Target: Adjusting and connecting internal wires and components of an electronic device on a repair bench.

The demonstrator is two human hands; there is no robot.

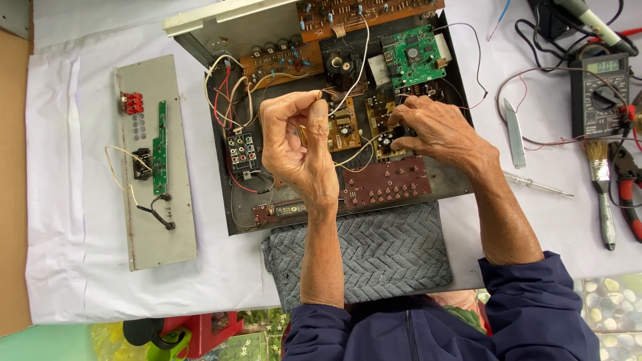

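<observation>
Your left hand [297,144] is raised over the middle of the opened metal case [234,207], thumb and forefinger pinching a white wire [358,63] that runs toward the case's far edge. Your right hand [435,127] rests with fingers curled, pressing on a brown circuit board [378,113] near the case's right side. A grey cloth [374,251] lies at the table's near edge, with a meter [598,93] near its far right corner.

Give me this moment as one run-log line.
left hand: pinching white wire, raised | right hand: fingertips on brown circuit board | open amplifier chassis on grey towel
</observation>
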